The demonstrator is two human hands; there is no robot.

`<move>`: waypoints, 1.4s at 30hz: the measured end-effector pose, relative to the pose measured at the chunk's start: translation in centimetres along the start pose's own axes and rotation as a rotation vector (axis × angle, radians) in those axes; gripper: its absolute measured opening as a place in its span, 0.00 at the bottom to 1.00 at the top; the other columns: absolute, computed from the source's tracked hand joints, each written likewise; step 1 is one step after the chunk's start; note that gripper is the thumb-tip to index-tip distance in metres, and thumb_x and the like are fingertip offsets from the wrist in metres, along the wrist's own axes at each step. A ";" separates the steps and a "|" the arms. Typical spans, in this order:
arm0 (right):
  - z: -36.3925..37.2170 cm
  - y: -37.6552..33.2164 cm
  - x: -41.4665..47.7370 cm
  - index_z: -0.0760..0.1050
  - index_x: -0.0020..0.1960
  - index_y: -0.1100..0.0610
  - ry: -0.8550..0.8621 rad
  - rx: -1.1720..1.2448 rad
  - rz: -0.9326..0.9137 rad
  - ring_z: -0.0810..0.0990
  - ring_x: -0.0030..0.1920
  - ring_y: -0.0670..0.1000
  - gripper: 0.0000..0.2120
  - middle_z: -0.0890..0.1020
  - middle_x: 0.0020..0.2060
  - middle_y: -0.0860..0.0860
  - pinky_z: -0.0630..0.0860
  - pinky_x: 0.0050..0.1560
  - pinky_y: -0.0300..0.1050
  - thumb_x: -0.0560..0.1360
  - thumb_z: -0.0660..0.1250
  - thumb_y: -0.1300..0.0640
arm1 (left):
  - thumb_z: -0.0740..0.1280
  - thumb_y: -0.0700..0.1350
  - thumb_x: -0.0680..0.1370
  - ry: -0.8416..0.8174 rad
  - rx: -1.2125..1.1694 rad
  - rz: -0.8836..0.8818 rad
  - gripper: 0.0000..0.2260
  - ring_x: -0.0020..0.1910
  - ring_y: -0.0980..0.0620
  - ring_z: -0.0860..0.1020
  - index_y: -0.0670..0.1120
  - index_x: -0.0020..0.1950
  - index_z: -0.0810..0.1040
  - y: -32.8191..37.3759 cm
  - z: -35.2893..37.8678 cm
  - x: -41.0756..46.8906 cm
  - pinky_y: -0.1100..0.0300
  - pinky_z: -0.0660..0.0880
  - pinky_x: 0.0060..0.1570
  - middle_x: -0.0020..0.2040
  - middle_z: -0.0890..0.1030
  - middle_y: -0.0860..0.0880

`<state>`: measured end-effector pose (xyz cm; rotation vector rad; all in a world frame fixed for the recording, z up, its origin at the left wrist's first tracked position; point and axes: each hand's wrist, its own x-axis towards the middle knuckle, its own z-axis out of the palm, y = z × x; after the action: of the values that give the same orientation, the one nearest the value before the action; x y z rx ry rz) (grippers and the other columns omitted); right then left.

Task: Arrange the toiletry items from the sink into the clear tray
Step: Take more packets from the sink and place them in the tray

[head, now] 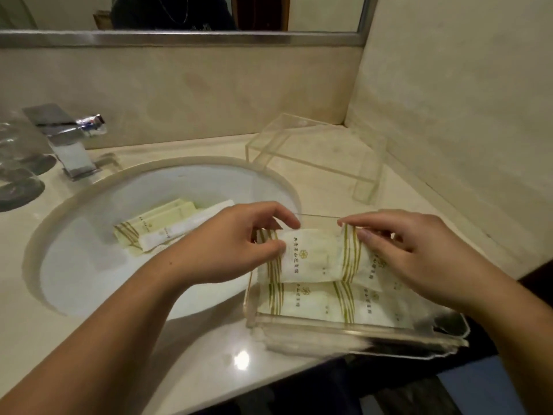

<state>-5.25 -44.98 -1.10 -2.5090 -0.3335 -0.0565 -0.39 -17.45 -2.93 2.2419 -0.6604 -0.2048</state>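
A clear tray stands on the counter's front edge, right of the sink. A white toiletry packet with gold stripes is held over the tray's far side: my left hand pinches its left end, my right hand pinches its right end. Two more white packets lie flat in the tray, one at the front left and one at the right, partly under my right hand. Several pale boxes and sachets lie in the sink basin.
A chrome faucet stands behind the sink at the left, with glassware beside it. An upturned clear acrylic stand sits at the back right near the wall corner. A mirror runs above the backsplash.
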 end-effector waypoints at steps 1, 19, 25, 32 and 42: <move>0.2 0.3 -0.3 0.78 0.62 0.35 -0.011 0.001 0.005 0.75 0.57 0.29 0.14 0.80 0.54 0.29 0.70 0.53 0.25 0.79 0.63 0.46 | 0.70 0.50 0.79 -0.010 0.024 0.000 0.11 0.47 0.65 0.80 0.64 0.58 0.79 0.0 0.2 0.0 0.69 0.73 0.44 0.50 0.82 0.64; 2.3 1.7 -2.6 0.72 0.69 0.35 -0.198 -0.152 -0.023 0.67 0.64 0.35 0.25 0.72 0.57 0.30 0.64 0.66 0.33 0.72 0.63 0.34 | 0.67 0.66 0.75 -0.149 0.354 0.123 0.18 0.59 0.68 0.71 0.65 0.63 0.77 -0.3 1.6 -0.5 0.64 0.61 0.63 0.55 0.77 0.66; 2.9 1.6 -2.6 0.71 0.68 0.33 -0.236 -0.143 -0.032 0.68 0.63 0.34 0.24 0.72 0.57 0.30 0.65 0.64 0.31 0.73 0.63 0.35 | 0.68 0.66 0.74 -0.172 0.356 0.137 0.19 0.60 0.69 0.69 0.65 0.64 0.77 -0.6 1.7 -0.6 0.66 0.59 0.62 0.56 0.76 0.65; 2.9 1.5 -2.4 0.70 0.69 0.33 -0.252 -0.155 -0.023 0.68 0.63 0.34 0.25 0.70 0.56 0.30 0.65 0.65 0.34 0.73 0.61 0.33 | 0.67 0.66 0.75 -0.171 0.375 0.144 0.19 0.59 0.68 0.69 0.65 0.65 0.76 -0.6 1.8 -0.6 0.62 0.61 0.63 0.55 0.76 0.65; 2.6 0.8 -2.2 0.71 0.68 0.33 -0.179 -0.151 -0.012 0.68 0.64 0.32 0.23 0.72 0.57 0.30 0.65 0.64 0.32 0.74 0.59 0.33 | 0.66 0.62 0.78 -0.118 0.284 0.138 0.15 0.58 0.65 0.74 0.62 0.63 0.78 -0.6 1.5 -0.7 0.58 0.70 0.63 0.54 0.78 0.63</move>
<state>-7.26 -44.56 -3.92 -2.6688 -0.4313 0.1442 -1.22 -17.73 -4.40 2.4556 -0.9552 -0.1847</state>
